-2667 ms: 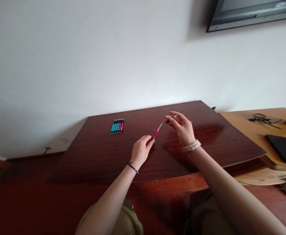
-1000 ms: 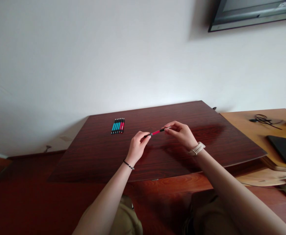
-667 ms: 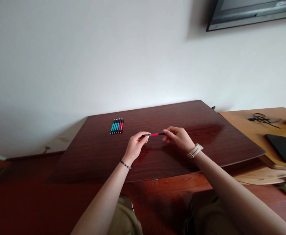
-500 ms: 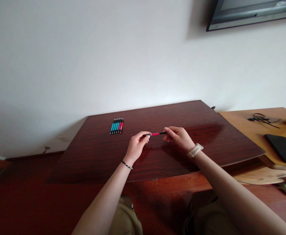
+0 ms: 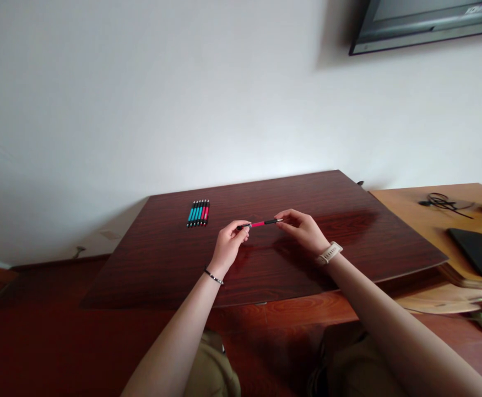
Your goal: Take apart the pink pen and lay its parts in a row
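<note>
My left hand (image 5: 231,240) pinches a red-and-black pen (image 5: 258,224) by its clip end, holding it nearly level over the dark wooden table. The pen's black grip and pale tip point to the right. At that tip is my right hand (image 5: 301,227), with thumb and forefinger parted around it; whether the thumb touches the tip is hard to tell. To the left, a row of pens (image 5: 198,213) lies side by side on the table, several turquoise ones with red ones at the right end.
The dark glossy table (image 5: 174,264) stands against a white wall. On its right, a lighter wooden desk (image 5: 406,204) bears a coiled black cable (image 5: 441,202) and a black flat device (image 5: 477,251). A screen (image 5: 431,27) hangs on the wall above.
The fingers of my right hand have loosened from the pen's black end, baring its tip. My left hand has shifted slightly left with the pen.
</note>
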Motion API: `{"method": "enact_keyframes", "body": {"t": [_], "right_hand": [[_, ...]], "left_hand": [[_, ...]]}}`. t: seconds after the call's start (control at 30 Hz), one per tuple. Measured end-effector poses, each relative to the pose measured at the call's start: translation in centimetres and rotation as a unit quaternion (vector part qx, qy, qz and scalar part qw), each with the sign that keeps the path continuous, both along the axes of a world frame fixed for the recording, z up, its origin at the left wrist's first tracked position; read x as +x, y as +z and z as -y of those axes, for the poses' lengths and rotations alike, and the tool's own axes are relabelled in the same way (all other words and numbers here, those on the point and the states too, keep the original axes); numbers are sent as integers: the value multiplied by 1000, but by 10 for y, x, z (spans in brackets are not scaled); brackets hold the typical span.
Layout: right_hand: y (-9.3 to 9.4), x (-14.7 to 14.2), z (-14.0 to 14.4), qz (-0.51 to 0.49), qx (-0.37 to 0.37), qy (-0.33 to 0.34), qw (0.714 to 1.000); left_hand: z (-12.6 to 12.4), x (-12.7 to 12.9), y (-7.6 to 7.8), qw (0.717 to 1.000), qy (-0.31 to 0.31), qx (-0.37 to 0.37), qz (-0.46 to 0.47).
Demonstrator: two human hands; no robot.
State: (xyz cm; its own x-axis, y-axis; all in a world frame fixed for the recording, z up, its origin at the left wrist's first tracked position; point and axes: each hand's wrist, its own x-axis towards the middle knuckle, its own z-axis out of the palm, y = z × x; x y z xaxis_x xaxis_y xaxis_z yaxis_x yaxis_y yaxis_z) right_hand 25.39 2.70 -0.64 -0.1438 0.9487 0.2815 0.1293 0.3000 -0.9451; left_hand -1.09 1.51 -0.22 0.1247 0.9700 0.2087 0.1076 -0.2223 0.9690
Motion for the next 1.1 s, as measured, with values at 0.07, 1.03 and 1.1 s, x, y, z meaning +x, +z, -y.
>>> {"method": "enact_keyframes", "body": {"t": [0.07,1.03,1.1], "right_hand": [[-2,0,-1,-2,-4,-7,1000],[-25,-2,-7,55,15,-28,998],[-26,-3,-7,66,18,-29,997]], "left_hand": [[0,1,0,1000,-2,-11,14],[-16,-8,-28,993,37,-21,107],[-15,-8,-29,994,37,-14,105]]}}
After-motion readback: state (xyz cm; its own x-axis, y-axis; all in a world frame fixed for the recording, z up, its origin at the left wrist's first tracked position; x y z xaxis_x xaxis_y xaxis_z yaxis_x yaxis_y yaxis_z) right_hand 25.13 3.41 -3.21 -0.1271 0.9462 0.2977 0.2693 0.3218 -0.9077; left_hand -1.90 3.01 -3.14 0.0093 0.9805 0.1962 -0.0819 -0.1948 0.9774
